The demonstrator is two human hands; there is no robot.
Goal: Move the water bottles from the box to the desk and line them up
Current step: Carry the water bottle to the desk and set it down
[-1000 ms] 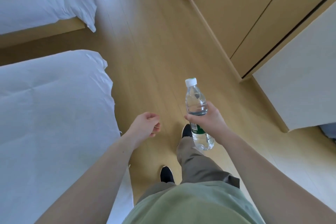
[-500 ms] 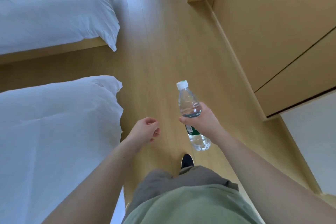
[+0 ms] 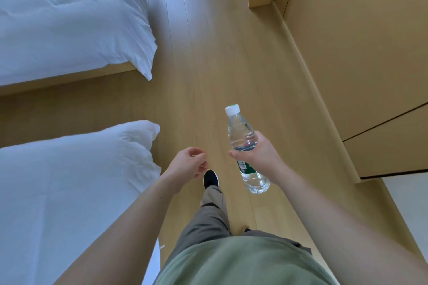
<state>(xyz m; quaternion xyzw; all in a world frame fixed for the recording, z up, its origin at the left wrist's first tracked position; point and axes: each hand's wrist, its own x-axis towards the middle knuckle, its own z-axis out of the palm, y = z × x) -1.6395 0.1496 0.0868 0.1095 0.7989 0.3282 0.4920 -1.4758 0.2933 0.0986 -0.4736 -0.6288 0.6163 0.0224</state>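
Observation:
A clear water bottle (image 3: 242, 133) with a white cap and a green label hangs over the wooden floor, cap pointing away from me. My right hand (image 3: 257, 157) is wrapped around its middle. My left hand (image 3: 188, 164) floats just to the left of it, fingers loosely curled, holding nothing. Neither the box nor the desk shows in this view.
Two beds with white duvets, one near (image 3: 69, 180) and one farther off (image 3: 69, 18), line the left side with a gap between them. Tan wooden cabinets (image 3: 359, 53) run along the right. A strip of wooden floor (image 3: 208, 53) stretches ahead, and my black shoe (image 3: 210, 178) steps on it.
I have walked forward along the floor: the beds and cabinets have slid down and back in view. The bottle stays in my right hand, and my left foot has stepped ahead.

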